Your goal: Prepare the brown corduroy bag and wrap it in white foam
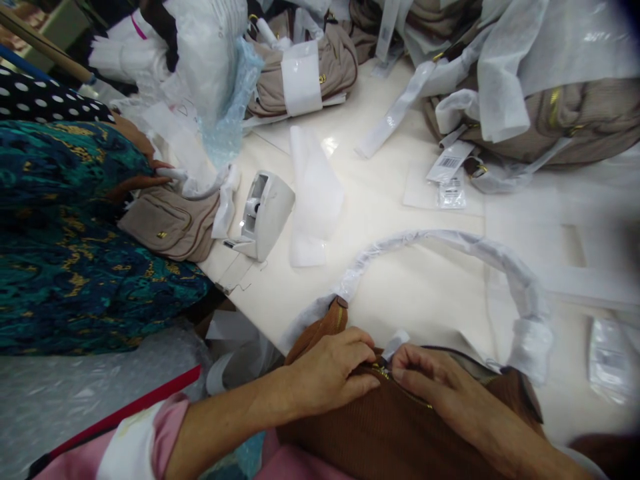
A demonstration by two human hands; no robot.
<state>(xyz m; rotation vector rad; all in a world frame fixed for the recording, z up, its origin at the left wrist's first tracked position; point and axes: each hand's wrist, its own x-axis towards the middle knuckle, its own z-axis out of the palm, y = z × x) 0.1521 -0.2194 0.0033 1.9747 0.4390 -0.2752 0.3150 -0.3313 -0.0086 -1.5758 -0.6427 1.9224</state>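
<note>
A brown handbag (370, 433) lies at the table's near edge, its strap (450, 240) wrapped in white tissue and arched over the tabletop. My left hand (345, 367) grips the bag's top edge at the left end of the zipper (420, 401), thumb and fingers closed on the fabric. Close by on the right, my right hand (425, 377) pinches at the zipper near its pull; the exact bit between the fingertips is hidden. A small white paper piece (396, 341) sticks up between both hands.
A white tape dispenser (267, 213) stands mid-table beside a white tissue sheet (315, 193). At left, a co-worker's hands (145, 180) touch a beige bag (175, 223). Beige wrapped bags (540, 127) fill the back right, near barcode tags (450, 163). A plastic packet (613, 360) lies right.
</note>
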